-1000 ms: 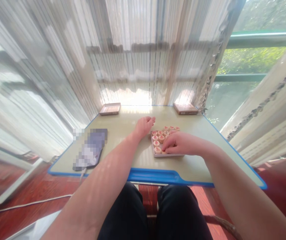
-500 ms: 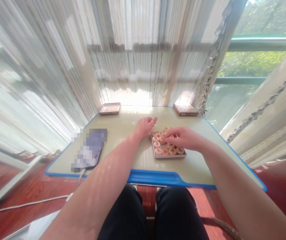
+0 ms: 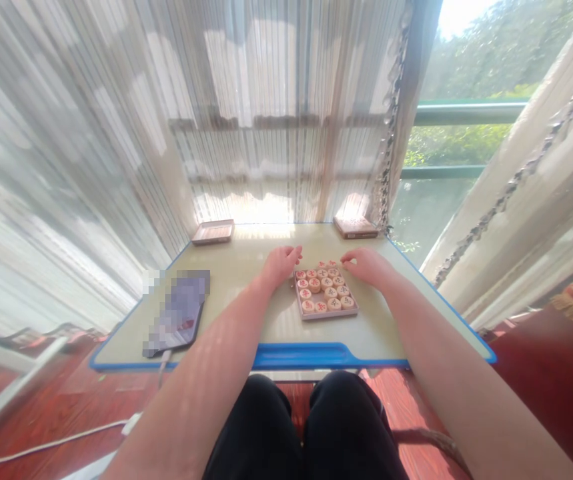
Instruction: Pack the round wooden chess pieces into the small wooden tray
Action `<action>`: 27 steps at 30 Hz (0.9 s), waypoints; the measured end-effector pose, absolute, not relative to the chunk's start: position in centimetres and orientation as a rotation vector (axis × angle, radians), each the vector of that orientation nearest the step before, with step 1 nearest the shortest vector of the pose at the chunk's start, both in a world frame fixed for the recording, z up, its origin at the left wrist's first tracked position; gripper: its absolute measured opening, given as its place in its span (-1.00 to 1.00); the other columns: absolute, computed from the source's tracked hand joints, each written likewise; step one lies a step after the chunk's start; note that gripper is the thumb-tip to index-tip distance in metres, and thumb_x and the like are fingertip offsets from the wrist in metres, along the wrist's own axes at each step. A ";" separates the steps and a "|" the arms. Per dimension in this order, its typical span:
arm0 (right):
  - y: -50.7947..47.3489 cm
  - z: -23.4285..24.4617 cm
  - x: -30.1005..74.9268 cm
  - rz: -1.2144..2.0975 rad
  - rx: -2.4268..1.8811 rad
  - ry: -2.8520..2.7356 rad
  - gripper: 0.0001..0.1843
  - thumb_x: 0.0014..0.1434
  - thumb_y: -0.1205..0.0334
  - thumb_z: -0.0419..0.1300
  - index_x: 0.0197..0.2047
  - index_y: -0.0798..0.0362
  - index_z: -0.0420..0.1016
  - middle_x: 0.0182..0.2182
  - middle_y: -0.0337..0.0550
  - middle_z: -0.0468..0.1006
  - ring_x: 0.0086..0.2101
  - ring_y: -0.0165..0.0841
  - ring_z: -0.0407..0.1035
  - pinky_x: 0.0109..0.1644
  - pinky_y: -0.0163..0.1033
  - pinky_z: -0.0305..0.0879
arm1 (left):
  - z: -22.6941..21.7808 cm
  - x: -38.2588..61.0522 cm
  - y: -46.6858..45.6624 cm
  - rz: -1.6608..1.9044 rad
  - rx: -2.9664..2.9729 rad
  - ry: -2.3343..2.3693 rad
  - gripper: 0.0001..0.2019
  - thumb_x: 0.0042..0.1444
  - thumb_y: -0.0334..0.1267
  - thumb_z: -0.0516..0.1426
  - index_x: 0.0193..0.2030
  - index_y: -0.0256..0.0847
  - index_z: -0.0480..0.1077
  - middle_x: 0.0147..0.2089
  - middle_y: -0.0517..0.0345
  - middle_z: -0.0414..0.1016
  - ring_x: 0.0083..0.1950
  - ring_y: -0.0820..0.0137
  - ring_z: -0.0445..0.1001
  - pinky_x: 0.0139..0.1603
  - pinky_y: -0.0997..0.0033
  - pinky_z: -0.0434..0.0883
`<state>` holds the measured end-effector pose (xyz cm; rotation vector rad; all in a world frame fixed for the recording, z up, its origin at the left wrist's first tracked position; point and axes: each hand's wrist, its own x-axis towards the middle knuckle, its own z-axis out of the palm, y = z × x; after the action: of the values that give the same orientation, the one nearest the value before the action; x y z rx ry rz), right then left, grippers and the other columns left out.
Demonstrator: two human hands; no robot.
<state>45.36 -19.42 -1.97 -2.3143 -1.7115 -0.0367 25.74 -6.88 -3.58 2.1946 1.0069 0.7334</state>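
A small shallow tray [image 3: 325, 315] in the middle of the table holds several round wooden chess pieces [image 3: 324, 291] with red and dark characters, lying in rows. My left hand [image 3: 279, 263] rests at the tray's far left corner, fingers loosely curled and touching its edge, with nothing in them. My right hand [image 3: 367, 265] lies at the tray's far right corner, fingers bent toward the topmost pieces; whether it pinches one is hidden.
The pale green table [image 3: 246, 267] has a blue rim with a groove at the near edge. A phone [image 3: 179, 311] on a cable lies at the left. A shallow tray [image 3: 213, 232] and a flat wooden box [image 3: 355, 227] stand at the far edge. Curtains hang behind.
My right hand has drawn back from over the tray's near pieces to its far right corner, uncovering all the rows. The left hand stayed at the tray's corner. The view shifted slightly.
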 end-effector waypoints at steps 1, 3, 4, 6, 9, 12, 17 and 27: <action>-19.4 -2.0 45.5 -0.026 -2.334 -1.691 -0.69 0.14 0.29 0.07 -0.16 0.02 0.63 -0.09 -0.09 0.60 -0.06 -0.22 0.43 0.04 -0.24 0.26 | -3.6 25.7 -6.8 0.732 2.195 1.004 -0.53 0.21 0.02 -0.09 -0.37 -0.22 0.52 -0.36 0.13 0.59 -0.32 0.37 0.49 -0.20 0.42 0.37; -19.4 -1.9 45.7 -0.019 -2.363 -1.664 -0.69 0.12 0.26 0.09 -0.14 0.03 0.62 -0.08 -0.08 0.60 -0.07 -0.21 0.43 0.01 -0.25 0.27 | -3.7 25.8 -6.8 0.731 2.202 1.002 -0.53 0.21 0.03 -0.08 -0.36 -0.22 0.52 -0.35 0.13 0.59 -0.31 0.36 0.50 -0.19 0.42 0.37; -19.5 -1.9 45.8 -0.014 -2.375 -1.655 -0.68 0.12 0.23 0.10 -0.13 0.03 0.61 -0.10 -0.07 0.60 -0.09 -0.21 0.44 -0.02 -0.25 0.28 | -3.8 25.8 -6.7 0.730 2.205 1.003 -0.53 0.21 0.03 -0.08 -0.36 -0.22 0.53 -0.35 0.12 0.59 -0.30 0.36 0.50 -0.19 0.42 0.37; -19.5 -1.8 45.8 0.005 -2.402 -1.642 -0.67 0.13 0.15 0.11 -0.12 0.03 0.61 -0.14 -0.06 0.62 -0.13 -0.20 0.46 -0.07 -0.24 0.30 | -3.8 25.8 -6.6 0.722 2.214 1.009 -0.54 0.20 0.03 -0.07 -0.37 -0.21 0.52 -0.35 0.12 0.59 -0.29 0.35 0.50 -0.19 0.42 0.38; -19.6 -1.6 45.6 0.049 -2.412 -1.641 -0.69 0.11 0.13 0.13 -0.15 0.03 0.61 -0.19 -0.07 0.63 -0.17 -0.19 0.47 -0.12 -0.23 0.32 | -3.9 25.8 -6.6 0.701 2.236 1.018 -0.56 0.19 0.02 -0.06 -0.38 -0.21 0.52 -0.35 0.10 0.59 -0.26 0.33 0.51 -0.18 0.42 0.38; -19.7 -1.4 45.4 0.071 -2.339 -1.688 -0.72 0.07 0.24 0.16 -0.16 0.01 0.61 -0.17 -0.12 0.63 -0.15 -0.22 0.47 -0.09 -0.25 0.31 | -3.9 25.8 -6.6 0.687 2.254 1.027 -0.56 0.20 0.02 -0.06 -0.38 -0.20 0.52 -0.34 0.09 0.60 -0.24 0.31 0.52 -0.17 0.40 0.39; -19.6 -1.7 45.5 0.019 -2.253 -1.700 -0.68 0.07 0.27 0.14 -0.11 0.02 0.59 -0.08 -0.11 0.60 -0.08 -0.22 0.44 0.01 -0.23 0.29 | -3.7 25.8 -6.8 0.651 2.308 1.048 -0.57 0.20 0.01 -0.07 -0.36 -0.20 0.52 -0.33 0.08 0.59 -0.24 0.30 0.52 -0.17 0.39 0.38; -19.4 -2.1 45.8 0.083 -2.352 -1.576 -0.63 0.06 0.16 0.20 -0.06 0.08 0.53 -0.18 -0.08 0.62 -0.15 -0.22 0.46 -0.12 -0.25 0.31 | -3.8 25.7 -6.9 0.600 2.369 1.062 -0.58 0.21 0.00 -0.08 -0.32 -0.19 0.51 -0.32 0.09 0.59 -0.23 0.31 0.52 -0.16 0.39 0.37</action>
<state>45.81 -19.45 -2.09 -2.3524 -1.5760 0.0830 25.73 -6.92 -3.78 2.3691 1.0622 0.6000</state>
